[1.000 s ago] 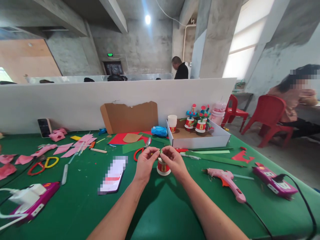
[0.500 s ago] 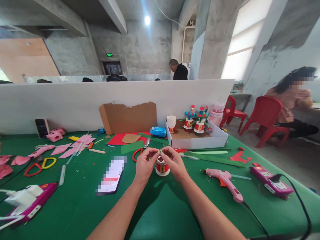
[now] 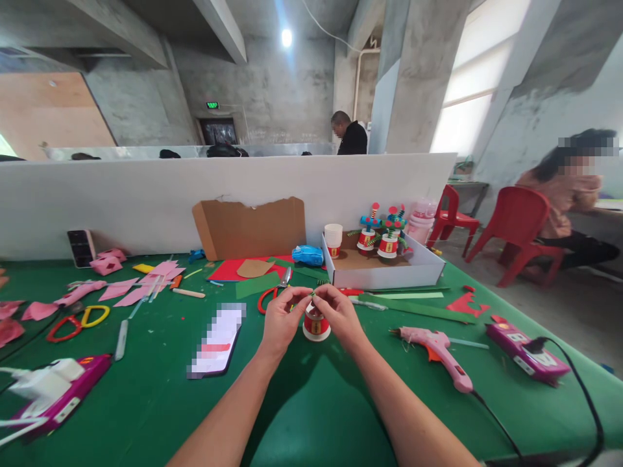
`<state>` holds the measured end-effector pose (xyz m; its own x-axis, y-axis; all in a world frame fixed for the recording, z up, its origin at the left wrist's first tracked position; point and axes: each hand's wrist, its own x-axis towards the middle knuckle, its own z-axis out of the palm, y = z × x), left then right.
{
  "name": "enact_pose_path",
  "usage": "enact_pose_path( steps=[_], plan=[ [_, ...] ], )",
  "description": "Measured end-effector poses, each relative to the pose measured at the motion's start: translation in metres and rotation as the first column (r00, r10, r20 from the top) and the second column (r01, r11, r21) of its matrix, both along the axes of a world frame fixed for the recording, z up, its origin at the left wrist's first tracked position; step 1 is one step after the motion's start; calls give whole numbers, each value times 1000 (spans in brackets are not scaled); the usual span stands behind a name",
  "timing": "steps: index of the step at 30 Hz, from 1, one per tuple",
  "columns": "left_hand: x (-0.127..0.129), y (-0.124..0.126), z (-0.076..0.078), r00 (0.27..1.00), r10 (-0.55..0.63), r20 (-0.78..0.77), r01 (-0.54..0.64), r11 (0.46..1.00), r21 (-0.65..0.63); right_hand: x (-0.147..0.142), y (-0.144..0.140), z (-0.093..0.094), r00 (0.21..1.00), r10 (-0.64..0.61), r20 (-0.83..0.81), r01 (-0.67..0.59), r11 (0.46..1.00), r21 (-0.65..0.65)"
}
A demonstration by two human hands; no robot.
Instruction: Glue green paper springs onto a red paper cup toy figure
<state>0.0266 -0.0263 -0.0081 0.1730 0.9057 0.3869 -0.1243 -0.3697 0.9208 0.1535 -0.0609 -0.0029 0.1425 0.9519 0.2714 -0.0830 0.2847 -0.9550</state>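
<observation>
My left hand (image 3: 282, 319) and my right hand (image 3: 338, 313) meet over a small upturned red-and-white paper cup (image 3: 316, 324) standing on the green table (image 3: 311, 402). Both pinch a short green pipe cleaner (image 3: 313, 296) just above the cup's top; its ends are hidden by my fingertips. Red-handled scissors (image 3: 272, 295) lie just behind my left hand.
A white box (image 3: 384, 272) holds finished cup figures (image 3: 382, 237) at the back right. A pink glue gun (image 3: 438, 350) with cord lies right of my hands, a phone (image 3: 217, 340) left. Power strips (image 3: 528, 350) sit at both edges. Pink paper scraps (image 3: 146, 282) and scissors lie left. Other people sit beyond.
My hands and the cup stay almost in place; the fingers shift slightly on the pipe cleaner. The view has drifted a little.
</observation>
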Motion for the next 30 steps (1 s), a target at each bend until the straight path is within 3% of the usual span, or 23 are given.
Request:
enact_pose_path(
  steps=[21, 30],
  plan=[
    [0, -2, 1, 999, -23, -34, 26, 996, 89, 1, -3, 2, 1000, -10, 19, 10, 1000, 26],
    [-1, -1, 7, 983, 6, 183, 15, 993, -113, 1, 1, 1, 981, 4, -192, -8, 1000, -20]
  ],
)
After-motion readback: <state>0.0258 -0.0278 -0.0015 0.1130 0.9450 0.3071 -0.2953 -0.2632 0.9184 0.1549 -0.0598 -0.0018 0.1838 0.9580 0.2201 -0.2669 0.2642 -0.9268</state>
